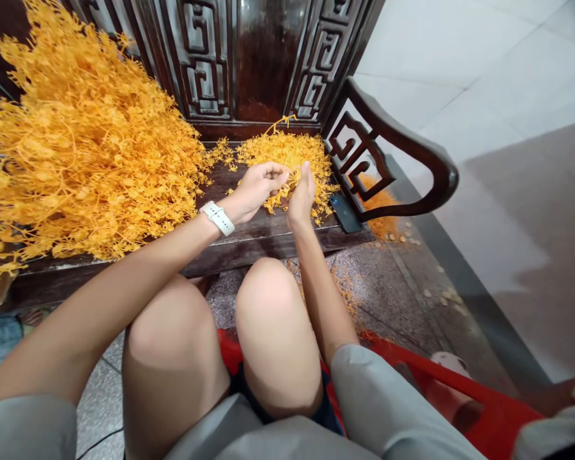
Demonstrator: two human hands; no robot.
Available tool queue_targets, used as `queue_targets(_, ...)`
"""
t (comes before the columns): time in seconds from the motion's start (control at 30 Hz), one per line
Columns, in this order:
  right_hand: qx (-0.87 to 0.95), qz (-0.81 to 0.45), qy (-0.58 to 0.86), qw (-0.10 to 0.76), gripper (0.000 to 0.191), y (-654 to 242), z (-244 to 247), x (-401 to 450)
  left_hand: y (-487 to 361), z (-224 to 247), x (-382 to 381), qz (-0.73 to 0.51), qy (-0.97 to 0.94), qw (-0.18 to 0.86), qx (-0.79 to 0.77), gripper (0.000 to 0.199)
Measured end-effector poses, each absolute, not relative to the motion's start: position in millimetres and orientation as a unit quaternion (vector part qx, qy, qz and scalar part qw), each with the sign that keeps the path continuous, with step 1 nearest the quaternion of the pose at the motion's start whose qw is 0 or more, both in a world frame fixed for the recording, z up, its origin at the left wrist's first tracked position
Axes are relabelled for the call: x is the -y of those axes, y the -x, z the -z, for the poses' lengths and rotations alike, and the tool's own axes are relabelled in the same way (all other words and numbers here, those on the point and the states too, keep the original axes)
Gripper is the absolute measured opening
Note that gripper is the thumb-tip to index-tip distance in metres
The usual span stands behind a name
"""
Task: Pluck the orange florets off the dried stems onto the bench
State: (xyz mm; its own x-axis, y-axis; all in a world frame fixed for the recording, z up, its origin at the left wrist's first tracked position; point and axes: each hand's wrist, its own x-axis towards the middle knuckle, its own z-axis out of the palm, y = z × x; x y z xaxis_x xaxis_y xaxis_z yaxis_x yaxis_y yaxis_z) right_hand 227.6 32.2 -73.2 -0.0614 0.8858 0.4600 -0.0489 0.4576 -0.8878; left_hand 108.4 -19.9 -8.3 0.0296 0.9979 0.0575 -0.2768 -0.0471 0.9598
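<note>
A large heap of dried orange-yellow sprigs (pixel 81 144) fills the left of the dark wooden bench seat (pixel 268 191). A smaller pile of the same sprigs (pixel 287 153) lies further right on the seat. My left hand (pixel 261 188), with a white watch (pixel 218 217) on its wrist, curls over the front of this pile. My right hand (pixel 301 195) stands upright beside it, fingertips close to the left hand and against the sprigs. Whether either hand grips a sprig is hidden by the fingers and the pile.
A dark phone (pixel 345 212) lies at the seat's right end, below a carved wooden armrest (pixel 393 147). A carved dark panel (pixel 201 64) rises behind the seat. Orange bits (pixel 383 207) lie past the armrest and on the speckled floor. My knees and a red plastic object (pixel 460 409) lie below.
</note>
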Motion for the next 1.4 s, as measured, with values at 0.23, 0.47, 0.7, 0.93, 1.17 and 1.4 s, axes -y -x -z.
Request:
queue_targets(0.23,0.618,-0.372,0.351,0.596,0.050,-228,49,-25,-101,12,19,-0.558,-0.466,0.560,-0.397,0.019)
queue_targets(0.47,0.607,-0.396,0.362,0.587,0.046,-223,50,-24,-103,9,21,-0.580,-0.449,0.547,-0.403,0.021)
queue_targets(0.7,0.574,-0.466,0.343,0.580,0.053,-215,47,-21,-105,8,24,-0.576,-0.319,0.669,-0.344,0.027)
queue_targets(0.93,0.493,-0.562,0.362,0.557,0.054,-208,41,-11,-106,13,25,-0.565,-0.291,0.701,-0.324,0.031)
queue_targets(1.17,0.423,-0.695,0.310,0.492,0.057,-223,34,-1,-86,-1,22,-0.580,-0.297,0.692,-0.310,0.026)
queue_targets(1.4,0.699,-0.711,0.039,0.061,0.043,-255,20,38,-71,3,14,-0.658,-0.285,0.624,-0.311,0.014)
